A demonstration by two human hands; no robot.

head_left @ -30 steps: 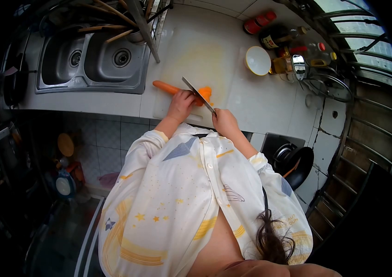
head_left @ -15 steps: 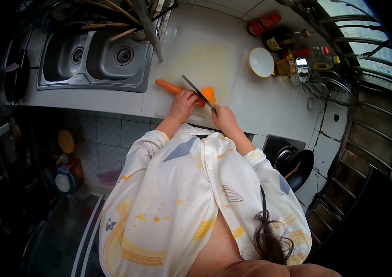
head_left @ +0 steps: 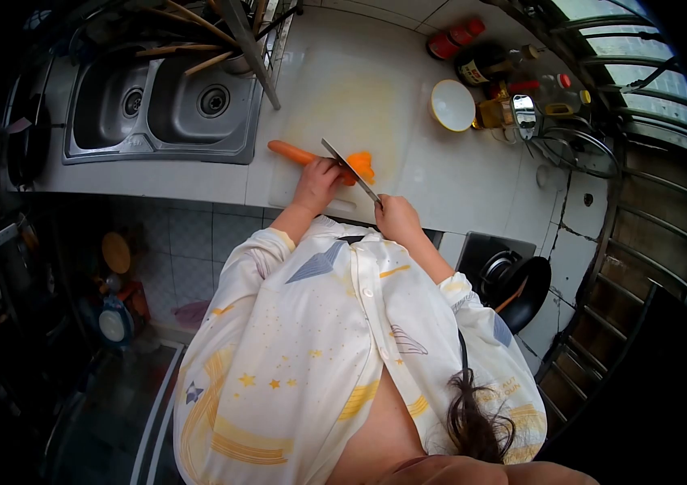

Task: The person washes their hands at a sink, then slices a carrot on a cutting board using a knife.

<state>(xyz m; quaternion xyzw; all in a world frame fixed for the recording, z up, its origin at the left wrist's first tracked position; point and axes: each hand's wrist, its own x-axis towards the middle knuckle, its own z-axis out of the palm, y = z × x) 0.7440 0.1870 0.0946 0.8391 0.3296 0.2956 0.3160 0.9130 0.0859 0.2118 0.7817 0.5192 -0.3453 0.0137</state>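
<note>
An orange carrot [head_left: 291,151] lies on a pale cutting board [head_left: 351,97] near the counter's front edge. My left hand [head_left: 318,184] is closed on the carrot, close to the blade. My right hand [head_left: 397,217] grips the handle of a knife [head_left: 360,182], whose blade slants up and left across the carrot's right end. Orange carrot slices [head_left: 362,166] lie in a small pile on the right side of the blade. The handle is mostly hidden in my right hand.
A double steel sink [head_left: 199,105] is on the left, under a rack with wooden utensils. A white bowl [head_left: 452,106] stands right of the board, beside bottles [head_left: 549,83] and a glass lid [head_left: 584,153]. A black pan [head_left: 526,292] sits at the stove, lower right.
The knife and my right hand have shifted slightly to the right. The slices look a little more spread out beside the blade. My left hand stays on the carrot.
</note>
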